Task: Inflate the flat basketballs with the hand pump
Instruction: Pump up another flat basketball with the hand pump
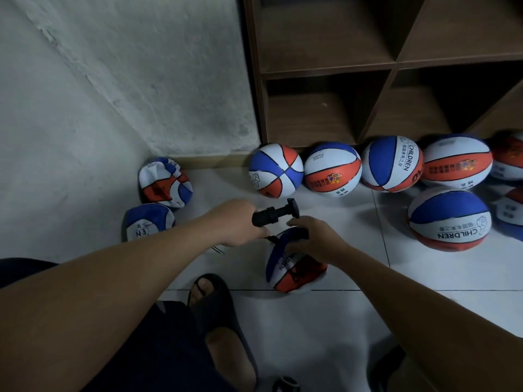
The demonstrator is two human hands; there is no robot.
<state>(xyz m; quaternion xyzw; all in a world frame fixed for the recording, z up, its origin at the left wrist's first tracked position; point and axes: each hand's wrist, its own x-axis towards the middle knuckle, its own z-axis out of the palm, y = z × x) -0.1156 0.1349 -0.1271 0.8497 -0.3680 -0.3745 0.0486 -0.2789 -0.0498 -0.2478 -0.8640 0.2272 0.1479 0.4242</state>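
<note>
A: Our left hand [240,222] is wrapped round the black hand pump [273,215], its handle pointing toward the shelf [325,69]. Our right hand [314,240] grips the top of the flat basketball [288,264] on the floor [353,278].

B: Can we see the needle seated?

A: No, our hands hide it. We should keep the pump in line with the valve, steady the ball, and stroke evenly.

B: Two more flat basketballs [164,182] wait by the wall [113,80].
</note>
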